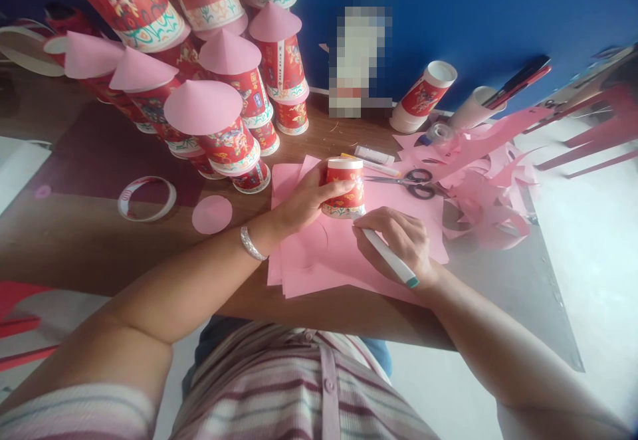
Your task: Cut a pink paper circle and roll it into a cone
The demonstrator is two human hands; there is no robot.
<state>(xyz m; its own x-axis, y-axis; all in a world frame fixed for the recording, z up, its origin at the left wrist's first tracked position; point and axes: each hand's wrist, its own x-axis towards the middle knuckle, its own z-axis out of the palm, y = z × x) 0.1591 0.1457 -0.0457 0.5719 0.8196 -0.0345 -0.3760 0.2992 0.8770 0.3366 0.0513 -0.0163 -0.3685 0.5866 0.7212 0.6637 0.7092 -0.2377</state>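
Note:
My left hand (319, 191) is wrapped round a red paper cup (351, 184) with a white band at its top and green drawing along its lower edge. The cup is just above or on a stack of pink paper sheets (309, 260); I cannot tell which. In my right hand (401, 237) is a white marker (389, 254) with a green end cap, gripped like a pen. Its tip is hidden by the fingers, close to the cup's lower edge. Black-handled scissors (413, 184) lie on the sheets behind my right hand.
Stacked red cups (234, 151) with pink paper cones (204, 104) stand at the left. A tape ring (169, 202) and a pink paper disc (212, 215) lie before them. Pink scraps (488, 194), a glue stick (373, 155), a cup stack (423, 98) and a pen holder (476, 108) are right.

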